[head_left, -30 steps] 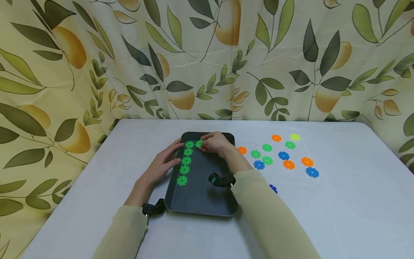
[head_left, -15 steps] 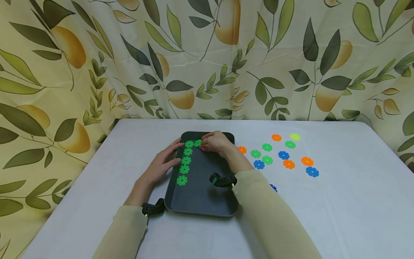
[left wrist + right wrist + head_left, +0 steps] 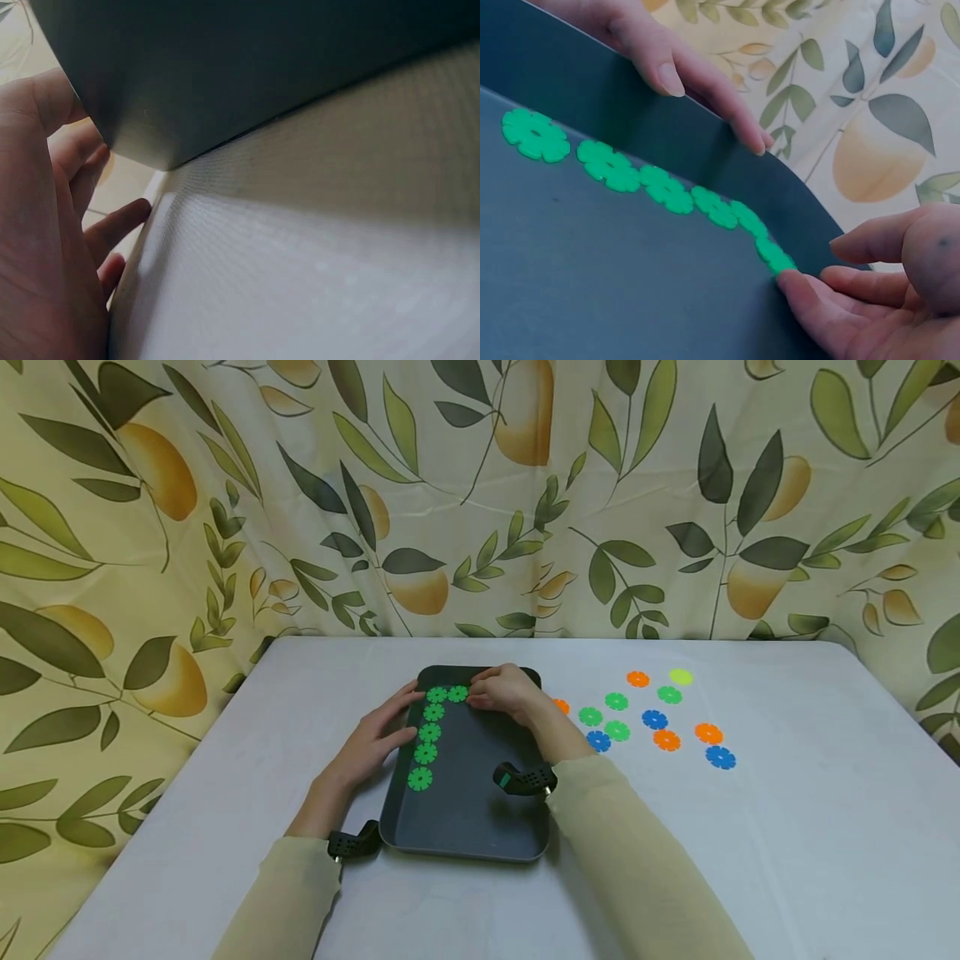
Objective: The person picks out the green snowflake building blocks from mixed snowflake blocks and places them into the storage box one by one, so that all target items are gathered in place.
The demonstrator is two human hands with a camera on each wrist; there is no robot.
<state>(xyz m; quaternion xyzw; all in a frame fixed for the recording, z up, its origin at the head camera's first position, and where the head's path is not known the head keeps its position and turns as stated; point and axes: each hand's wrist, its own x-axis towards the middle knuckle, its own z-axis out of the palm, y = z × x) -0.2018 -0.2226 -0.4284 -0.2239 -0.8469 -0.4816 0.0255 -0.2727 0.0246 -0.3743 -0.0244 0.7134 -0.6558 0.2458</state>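
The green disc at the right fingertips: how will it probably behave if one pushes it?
The disc looks flat on the tray, so it would probably slide rather than roll or tip. It appears thin, so it is likely light. The tray's floor seems smooth, so even a gentle push may shift it.

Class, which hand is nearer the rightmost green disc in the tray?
Right. The right hand is at the green disc's right edge; the left hand is farther, by the tray's left side.
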